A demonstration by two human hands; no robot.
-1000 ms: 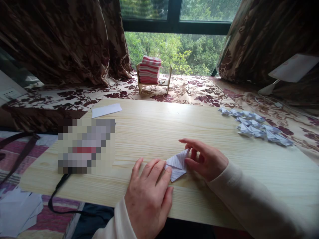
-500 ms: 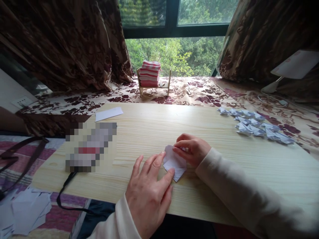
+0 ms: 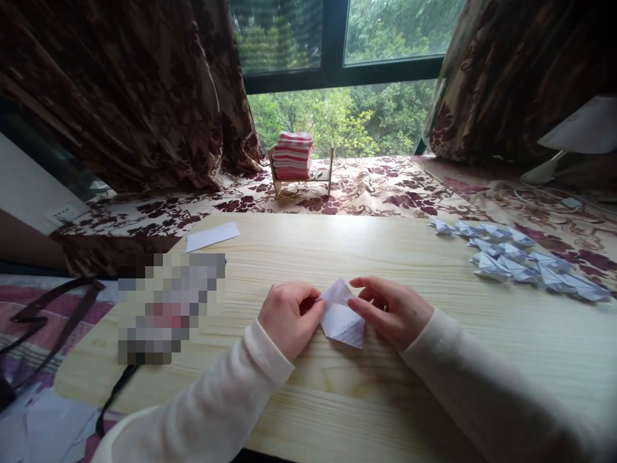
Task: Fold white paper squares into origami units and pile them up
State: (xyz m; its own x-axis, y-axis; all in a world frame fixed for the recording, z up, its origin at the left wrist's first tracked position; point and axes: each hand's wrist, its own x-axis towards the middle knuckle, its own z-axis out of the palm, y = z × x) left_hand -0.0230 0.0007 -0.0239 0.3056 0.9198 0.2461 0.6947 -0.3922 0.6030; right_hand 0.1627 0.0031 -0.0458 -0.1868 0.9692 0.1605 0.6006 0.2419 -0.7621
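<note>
A small folded white paper piece with faint print lies on the pale wooden table in front of me. My left hand is curled and pinches the paper's left edge between thumb and fingers. From the right, my right hand reaches in with curled fingers and pinches the paper's right edge. Both arms wear cream sleeves. The paper's upper corner stands up slightly between the two hands.
Several folded paper pieces lie in a heap at the table's right edge. A loose white slip lies at the back left beside a blurred patch. A small wooden rack with striped cloth stands on the flowered windowsill. A black cable hangs at the front left.
My left hand has drawn back from lying flat on the paper and curled to pinch its left edge. The right hand shifted to the right edge. The paper now shows a raised corner.
</note>
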